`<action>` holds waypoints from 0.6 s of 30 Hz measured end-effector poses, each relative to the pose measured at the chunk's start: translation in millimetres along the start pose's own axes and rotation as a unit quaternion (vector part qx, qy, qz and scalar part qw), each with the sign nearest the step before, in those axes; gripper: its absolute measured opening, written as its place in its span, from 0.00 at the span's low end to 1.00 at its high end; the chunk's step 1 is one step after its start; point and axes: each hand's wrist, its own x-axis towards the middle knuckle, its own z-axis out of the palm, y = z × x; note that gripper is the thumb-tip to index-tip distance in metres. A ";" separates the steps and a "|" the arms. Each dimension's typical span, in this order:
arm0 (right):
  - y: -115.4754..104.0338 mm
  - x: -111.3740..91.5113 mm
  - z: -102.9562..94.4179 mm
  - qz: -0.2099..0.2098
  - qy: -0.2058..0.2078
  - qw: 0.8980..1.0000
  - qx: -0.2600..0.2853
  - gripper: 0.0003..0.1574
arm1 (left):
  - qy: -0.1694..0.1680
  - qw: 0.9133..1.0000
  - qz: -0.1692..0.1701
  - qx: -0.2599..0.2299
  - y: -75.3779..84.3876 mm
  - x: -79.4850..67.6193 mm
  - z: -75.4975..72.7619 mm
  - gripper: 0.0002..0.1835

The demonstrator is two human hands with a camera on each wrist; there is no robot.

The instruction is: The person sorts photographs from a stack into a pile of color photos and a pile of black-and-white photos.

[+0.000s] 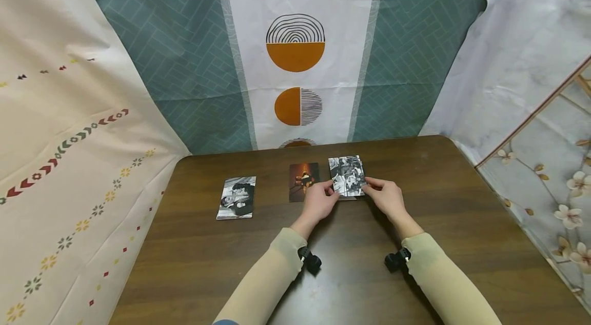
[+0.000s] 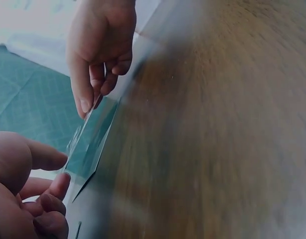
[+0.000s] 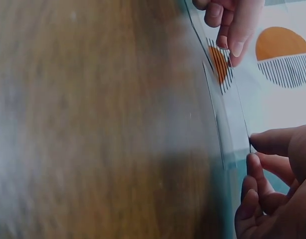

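Observation:
A black-and-white photo card (image 1: 347, 174) is held between both hands at the right of the far part of the table. My left hand (image 1: 319, 201) pinches its near left corner between thumb and fingers. At its near right side, my right hand (image 1: 387, 197) pinches the edge the same way. Both wrist views show the card edge-on, raised at a slant over the table, with thumb and fingertips on its rim. Another card's edge (image 1: 348, 198) peeks out just under it. Left of the held card lies a dark card with an orange picture (image 1: 302, 177), partly overlapped by my left hand.
Farther left, a black-and-white photo card (image 1: 236, 198) lies on the brown wooden table (image 1: 184, 263). Behind the table's far edge hangs a green and white patterned cloth (image 1: 295, 135). Patterned cloths also hang along both sides.

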 end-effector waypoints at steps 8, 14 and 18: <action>6.5 -0.8 -6.0 0.006 -0.015 1.000 -0.008 0.29 | 0.010 0.999 -0.015 0.038 5.4 1.5 9.7 0.21; 8.6 -1.5 -6.8 0.004 -0.029 0.999 -0.029 0.29 | 0.011 0.998 -0.020 0.060 4.4 1.7 14.9 0.20; 9.5 -0.5 -6.2 -0.004 -0.029 0.998 -0.048 0.29 | 0.019 0.997 -0.021 0.075 4.2 3.0 17.9 0.20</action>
